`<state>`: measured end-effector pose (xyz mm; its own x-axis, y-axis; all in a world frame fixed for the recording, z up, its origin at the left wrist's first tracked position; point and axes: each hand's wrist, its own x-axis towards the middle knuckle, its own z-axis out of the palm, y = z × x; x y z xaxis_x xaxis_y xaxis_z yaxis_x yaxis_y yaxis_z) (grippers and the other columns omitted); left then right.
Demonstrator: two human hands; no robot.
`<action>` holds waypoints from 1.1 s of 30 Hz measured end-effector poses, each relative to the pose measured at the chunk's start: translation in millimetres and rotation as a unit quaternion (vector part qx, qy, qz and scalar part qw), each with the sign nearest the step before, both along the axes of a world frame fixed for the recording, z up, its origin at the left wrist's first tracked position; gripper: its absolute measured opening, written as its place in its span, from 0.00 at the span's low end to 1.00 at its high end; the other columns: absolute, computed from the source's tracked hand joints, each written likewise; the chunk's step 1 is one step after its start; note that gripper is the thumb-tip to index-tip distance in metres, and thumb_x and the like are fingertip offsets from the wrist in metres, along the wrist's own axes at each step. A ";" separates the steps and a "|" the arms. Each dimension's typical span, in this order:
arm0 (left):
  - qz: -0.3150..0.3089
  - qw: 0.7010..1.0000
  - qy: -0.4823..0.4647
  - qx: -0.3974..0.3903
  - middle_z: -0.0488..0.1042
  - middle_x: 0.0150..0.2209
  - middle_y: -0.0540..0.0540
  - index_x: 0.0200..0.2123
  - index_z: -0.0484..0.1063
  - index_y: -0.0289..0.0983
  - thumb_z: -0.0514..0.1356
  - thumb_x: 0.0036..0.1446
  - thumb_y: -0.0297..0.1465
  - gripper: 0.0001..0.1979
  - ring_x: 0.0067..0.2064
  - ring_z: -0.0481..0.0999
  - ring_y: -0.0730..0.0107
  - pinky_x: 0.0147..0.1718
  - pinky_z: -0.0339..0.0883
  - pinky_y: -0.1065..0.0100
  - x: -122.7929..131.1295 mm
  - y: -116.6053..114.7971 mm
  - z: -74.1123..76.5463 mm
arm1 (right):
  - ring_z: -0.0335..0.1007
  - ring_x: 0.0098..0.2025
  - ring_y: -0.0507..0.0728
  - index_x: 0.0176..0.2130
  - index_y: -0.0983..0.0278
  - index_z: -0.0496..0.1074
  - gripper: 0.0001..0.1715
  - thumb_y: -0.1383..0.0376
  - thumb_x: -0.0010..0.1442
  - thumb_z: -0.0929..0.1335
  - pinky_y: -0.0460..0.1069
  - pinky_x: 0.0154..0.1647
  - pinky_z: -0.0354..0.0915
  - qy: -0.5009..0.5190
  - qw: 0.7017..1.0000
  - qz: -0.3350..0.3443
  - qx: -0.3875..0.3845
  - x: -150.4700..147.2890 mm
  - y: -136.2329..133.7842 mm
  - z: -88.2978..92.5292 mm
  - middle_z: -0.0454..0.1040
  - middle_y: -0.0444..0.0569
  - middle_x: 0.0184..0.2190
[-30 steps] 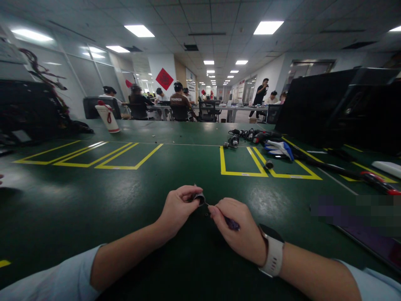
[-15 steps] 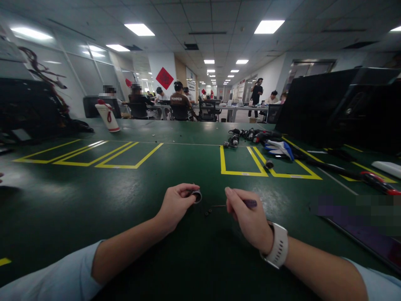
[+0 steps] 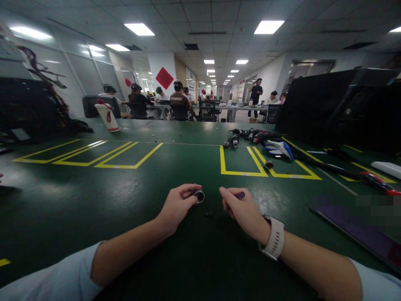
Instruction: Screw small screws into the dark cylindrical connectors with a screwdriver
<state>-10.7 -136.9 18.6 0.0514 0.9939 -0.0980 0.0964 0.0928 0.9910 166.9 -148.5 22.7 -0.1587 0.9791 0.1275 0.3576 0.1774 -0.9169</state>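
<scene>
My left hand (image 3: 177, 205) rests on the green table (image 3: 94, 196) and pinches a small round metal part (image 3: 199, 195) between thumb and fingers. My right hand (image 3: 240, 209), with a white watch on its wrist, grips a thin tool with a purple handle (image 3: 239, 195); the tool's tip points down toward a few tiny dark bits (image 3: 209, 214) lying on the table between my hands. The two hands are a short gap apart.
Yellow taped boxes (image 3: 241, 161) mark the table ahead. A pile of dark connectors (image 3: 247, 136), a blue-and-white glove (image 3: 278, 149), a red-handled tool (image 3: 377, 182) and a dark tablet (image 3: 357, 228) lie at the right. A white bottle (image 3: 107, 117) stands far left. People sit at desks behind.
My right hand drew away from the metal part to the right and turned, so the purple handle now sticks up. My left hand has barely shifted.
</scene>
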 end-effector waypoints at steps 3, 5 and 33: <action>-0.006 1.000 0.002 0.003 0.77 0.38 0.45 0.43 0.70 0.34 0.59 0.45 0.22 0.18 0.41 0.75 0.68 0.44 0.67 0.67 -1.0 -0.1 -1.4 | 0.53 0.16 0.47 0.15 0.64 0.62 0.26 0.55 0.59 0.59 0.44 0.18 0.50 -0.001 1.000 0.005 -0.005 0.5 0.7 1.2 0.56 0.39 0.12; -0.007 1.000 0.005 0.005 0.77 0.39 0.46 0.42 0.71 0.35 0.59 0.45 0.22 0.18 0.42 0.75 0.68 0.44 0.67 0.68 -1.6 -0.1 -2.2 | 0.53 0.16 0.47 0.15 0.64 0.62 0.26 0.55 0.59 0.59 0.44 0.18 0.50 0.008 1.000 0.005 -0.007 0.5 0.4 1.2 0.56 0.39 0.12; -0.015 0.999 -0.031 0.003 0.76 0.42 0.44 0.44 0.71 0.34 0.61 0.45 0.23 0.19 0.43 0.75 0.67 0.46 0.67 0.67 -1.0 -1.6 -0.4 | 0.50 0.14 0.46 0.14 0.65 0.61 0.26 0.57 0.59 0.60 0.44 0.17 0.49 0.021 0.992 0.118 -0.026 5.2 0.0 12.8 0.54 0.38 0.10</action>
